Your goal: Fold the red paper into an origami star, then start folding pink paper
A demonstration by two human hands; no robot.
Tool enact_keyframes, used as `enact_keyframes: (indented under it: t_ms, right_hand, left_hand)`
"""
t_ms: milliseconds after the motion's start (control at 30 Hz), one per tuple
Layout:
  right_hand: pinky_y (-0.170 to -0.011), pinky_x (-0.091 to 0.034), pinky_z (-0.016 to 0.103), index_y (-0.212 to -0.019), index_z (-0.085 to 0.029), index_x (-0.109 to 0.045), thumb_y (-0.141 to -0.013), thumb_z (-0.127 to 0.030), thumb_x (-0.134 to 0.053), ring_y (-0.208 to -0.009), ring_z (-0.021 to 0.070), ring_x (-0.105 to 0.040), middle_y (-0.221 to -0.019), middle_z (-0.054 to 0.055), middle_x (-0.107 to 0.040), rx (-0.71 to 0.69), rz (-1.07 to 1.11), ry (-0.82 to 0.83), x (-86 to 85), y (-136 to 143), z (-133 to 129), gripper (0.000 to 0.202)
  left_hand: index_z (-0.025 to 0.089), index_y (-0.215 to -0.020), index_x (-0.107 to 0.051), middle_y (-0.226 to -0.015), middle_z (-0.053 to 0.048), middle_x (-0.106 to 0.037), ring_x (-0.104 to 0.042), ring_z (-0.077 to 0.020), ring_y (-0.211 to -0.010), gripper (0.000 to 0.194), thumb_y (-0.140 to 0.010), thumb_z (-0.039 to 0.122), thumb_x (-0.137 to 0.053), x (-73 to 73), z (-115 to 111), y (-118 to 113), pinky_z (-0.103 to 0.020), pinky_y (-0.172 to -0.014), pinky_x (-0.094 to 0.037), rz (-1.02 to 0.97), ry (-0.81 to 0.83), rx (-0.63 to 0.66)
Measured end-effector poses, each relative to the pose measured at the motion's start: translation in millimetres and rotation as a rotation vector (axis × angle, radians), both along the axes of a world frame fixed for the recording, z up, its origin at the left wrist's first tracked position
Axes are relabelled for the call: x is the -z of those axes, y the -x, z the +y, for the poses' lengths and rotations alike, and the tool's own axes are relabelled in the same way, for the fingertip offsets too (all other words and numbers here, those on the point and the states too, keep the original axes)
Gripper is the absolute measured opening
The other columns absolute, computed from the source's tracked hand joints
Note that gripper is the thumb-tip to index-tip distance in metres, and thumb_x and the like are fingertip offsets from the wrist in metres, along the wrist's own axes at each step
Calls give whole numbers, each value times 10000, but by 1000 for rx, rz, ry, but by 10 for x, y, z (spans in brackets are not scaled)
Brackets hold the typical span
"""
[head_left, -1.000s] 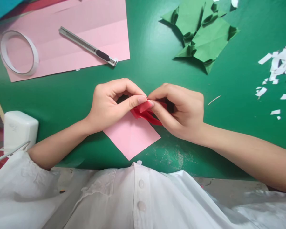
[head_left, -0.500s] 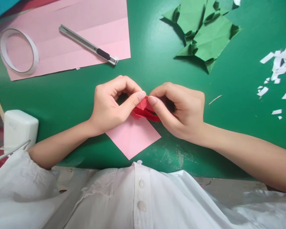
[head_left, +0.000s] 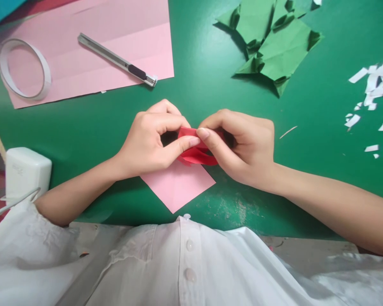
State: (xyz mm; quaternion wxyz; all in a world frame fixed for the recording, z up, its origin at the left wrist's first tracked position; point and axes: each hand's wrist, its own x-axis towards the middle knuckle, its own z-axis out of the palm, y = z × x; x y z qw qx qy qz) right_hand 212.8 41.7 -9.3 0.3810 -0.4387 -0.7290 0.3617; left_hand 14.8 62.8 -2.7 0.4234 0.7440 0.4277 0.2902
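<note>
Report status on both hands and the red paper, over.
Left hand, right hand: both pinching red paper. Paper folded, partly hidden. Pink square partly beneath; utility knife lies apart from hands.

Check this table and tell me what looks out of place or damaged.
White paper scraps lie strewn on the right of the green table, an untidy scatter. Pale scuff marks near the person's edge break the even surface, suggesting wear. The red paper is partly covered, so I can't fully judge it.

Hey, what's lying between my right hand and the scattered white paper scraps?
In the head view, a thin pale sliver lies on the green tabletop between your right hand and the scraps.
</note>
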Motion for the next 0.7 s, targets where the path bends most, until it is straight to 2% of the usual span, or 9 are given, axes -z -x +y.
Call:
enact_keyframes:
  t_ms: [67, 167, 300, 400, 500, 700]
  right_hand:
    - [-621, -505, 253, -848, -209, -603, -1041, -359, -524, -651, 103, -615, -749, -9, -674, 10, 48, 45, 0, -3, -6, 257]
    - [-582, -486, 258, -1025, -219, -602, -1039, -489, -507, -678, 112, -626, -852, 12, -687, 17, 172, 106, 9, -9, -16, 287]
    - [-569, -513, 281, -1217, -239, -525, -945, -632, -602, -731, 141, -668, -1071, 62, -678, 3, 253, 117, 45, -11, -13, 484]
    - [-624, -568, 294, -1279, -250, -482, -902, -606, -679, -775, 151, -700, -1158, 66, -658, -17, 251, 97, 69, -5, -6, 555]
    - [-641, -580, 276, -1263, -255, -485, -937, -521, -680, -777, 130, -702, -1190, 59, -649, 17, 229, 118, 76, 1, -9, 463]
    - [-617, -576, 236, -1214, -255, -519, -997, -422, -624, -810, 108, -704, -1225, 47, -636, 78, 215, 96, 78, 6, -15, 294]
  left_hand:
    - [226, -681, -681, -697, -10, -661, -625, -157, -743, 334, -874, 490, -747, 11, -7, 9, -309, -610, -497, -19, 4, -34]
    - [221, -681, -649, -714, -12, -663, -618, -138, -697, 377, -881, 527, -740, 14, -3, 26, -310, -587, -489, -73, 21, -89]
    - [221, -719, -640, -711, 15, -662, -635, -111, -672, 401, -922, 564, -687, 18, 21, 38, -295, -592, -515, -139, 102, -155]
    - [221, -730, -676, -714, 44, -691, -617, -70, -639, 311, -921, 459, -736, 54, 41, 37, -259, -574, -518, -304, 182, -181]
    - [237, -742, -715, -719, 72, -707, -612, -47, -622, 231, -901, 393, -775, 89, 52, 35, -230, -543, -508, -428, 164, -160]
    - [257, -786, -723, -746, 67, -694, -631, -57, -678, 218, -951, 399, -708, 32, 26, 22, -230, -612, -532, -328, 141, -129]
